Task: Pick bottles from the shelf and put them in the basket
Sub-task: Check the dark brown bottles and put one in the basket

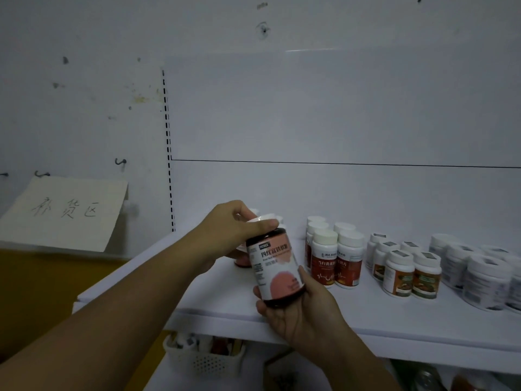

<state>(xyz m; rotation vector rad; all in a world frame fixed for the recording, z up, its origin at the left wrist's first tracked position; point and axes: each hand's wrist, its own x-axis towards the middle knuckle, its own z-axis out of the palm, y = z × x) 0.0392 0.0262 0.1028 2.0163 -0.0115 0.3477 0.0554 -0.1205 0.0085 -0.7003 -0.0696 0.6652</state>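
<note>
Left hand (234, 230) pinches the top and right hand (298, 313) cups the base of the pink-label bottle (275, 266). Keep it upright, clear the shelf (366, 314), then lower it into the basket (203, 361).

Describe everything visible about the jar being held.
The jar is dark and glassy-looking, wrapped in a white label with pink patches and dark print, under a white lid. It tilts slightly, top to the left, in the air over the shelf's front. The left hand grips the lid; the right hand cups the base.
</note>
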